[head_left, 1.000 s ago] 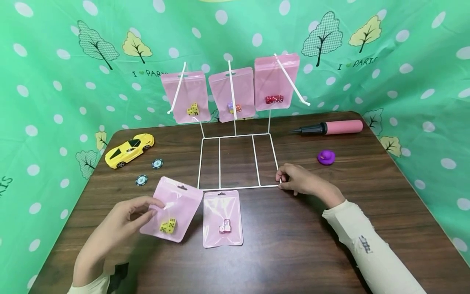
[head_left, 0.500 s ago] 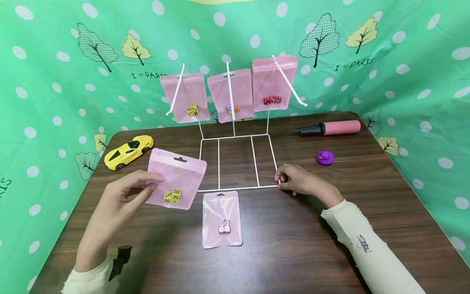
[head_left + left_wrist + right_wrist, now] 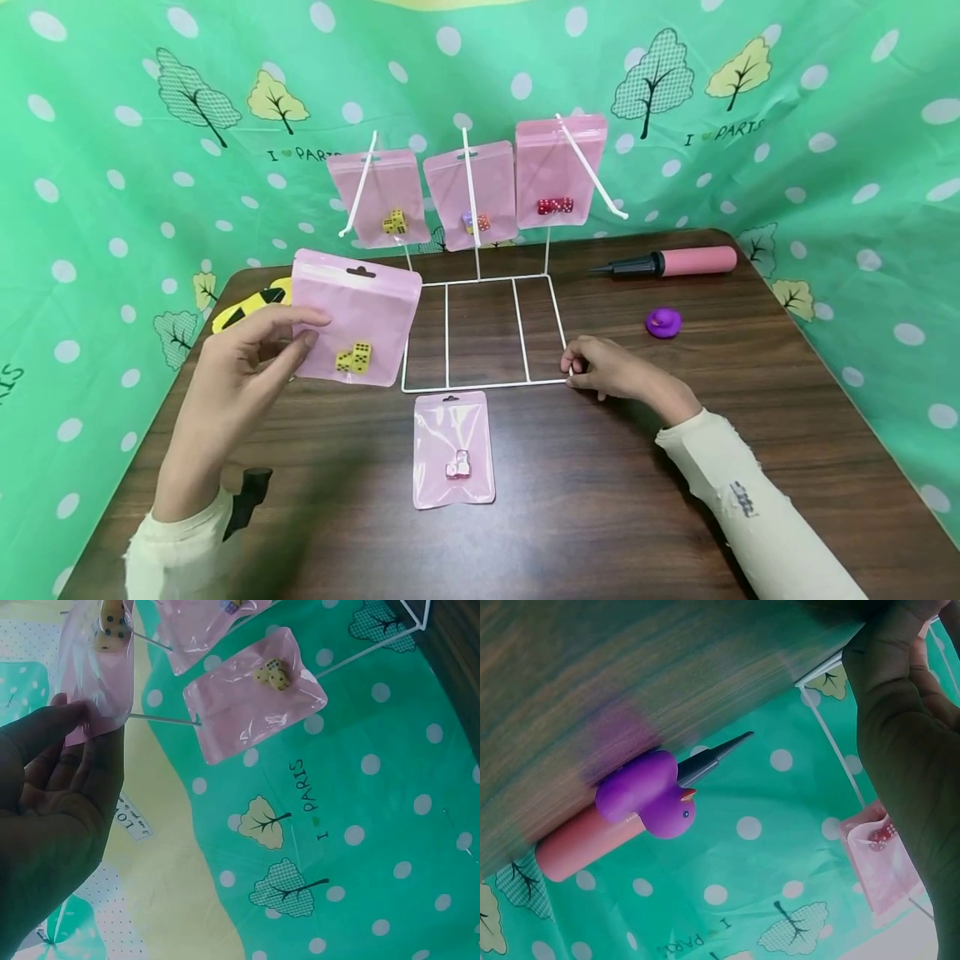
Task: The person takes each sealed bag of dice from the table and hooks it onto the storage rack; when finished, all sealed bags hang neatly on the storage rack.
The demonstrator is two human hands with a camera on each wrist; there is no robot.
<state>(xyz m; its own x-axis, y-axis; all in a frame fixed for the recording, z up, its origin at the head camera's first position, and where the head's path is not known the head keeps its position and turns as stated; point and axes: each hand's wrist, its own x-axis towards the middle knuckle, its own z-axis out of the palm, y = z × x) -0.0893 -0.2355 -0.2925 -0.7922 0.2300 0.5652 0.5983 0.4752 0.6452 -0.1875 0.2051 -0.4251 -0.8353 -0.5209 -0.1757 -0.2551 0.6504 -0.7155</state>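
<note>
My left hand [image 3: 238, 367] pinches the left edge of a pink zip pouch [image 3: 367, 304] with yellow dice inside, raised above the table. In the left wrist view that pouch [image 3: 101, 667] stands between thumb and fingers. My right hand [image 3: 611, 367] pinches the near right corner of the white wire rack [image 3: 487, 386]. Three pink pouches hang on the rack's prongs: yellow dice in the left pouch [image 3: 381, 187], mixed colours in the middle pouch [image 3: 491, 183], red dice in the right pouch [image 3: 555, 167]. Another pink pouch [image 3: 442, 433] with clear pinkish dice lies flat before the rack.
A yellow toy car [image 3: 236, 312] is partly hidden behind the raised pouch. To the right are a purple rubber duck [image 3: 663, 322] and a pink hand pump [image 3: 697, 261] with a black nozzle. A green dotted cloth [image 3: 525, 50] hangs behind the table.
My left hand has lifted the pouch with yellow dice up from beside the flat pouch, now covering part of the toy car and the poker chips. The right hand has stayed at the rack corner.
</note>
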